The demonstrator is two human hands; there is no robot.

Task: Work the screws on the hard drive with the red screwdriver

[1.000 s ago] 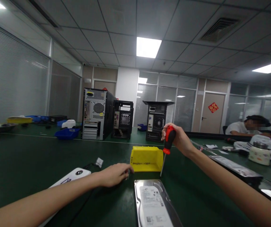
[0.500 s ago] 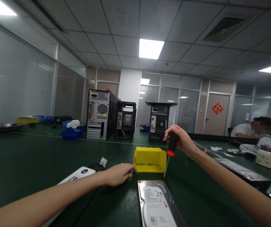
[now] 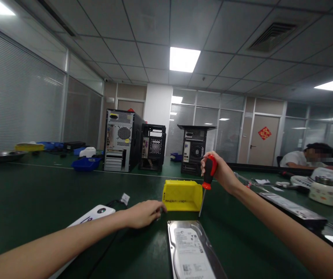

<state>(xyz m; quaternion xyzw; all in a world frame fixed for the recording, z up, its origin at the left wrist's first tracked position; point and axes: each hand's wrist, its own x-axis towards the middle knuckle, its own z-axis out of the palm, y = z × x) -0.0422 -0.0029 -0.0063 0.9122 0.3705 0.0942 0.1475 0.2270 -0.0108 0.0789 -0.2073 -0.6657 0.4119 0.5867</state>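
Note:
My right hand [image 3: 217, 170] is wrapped round the red-and-black handle of a screwdriver [image 3: 208, 174], held nearly upright. Its shaft points down just beside the right end of a yellow bin [image 3: 182, 186], whose open side faces me and which has small dark bits inside. Low over the green table, my left hand [image 3: 146, 214] has its index finger stretched to the bin's lower left corner, with the thumb apart below it. Whether the finger touches the bin is unclear. Nearer to me lies a silver hard drive [image 3: 191, 248], label up.
A white power strip [image 3: 93, 215] lies under my left forearm. Computer cases [image 3: 119, 141] and a blue bin [image 3: 85, 164] stand farther back. To the right are another drive-like unit [image 3: 296, 209], a cream jar [image 3: 323, 193] and a seated person [image 3: 294, 159].
My right hand has turned the screwdriver slightly, so more red on its handle shows. The view has shifted a little; my left hand stays by the bin.

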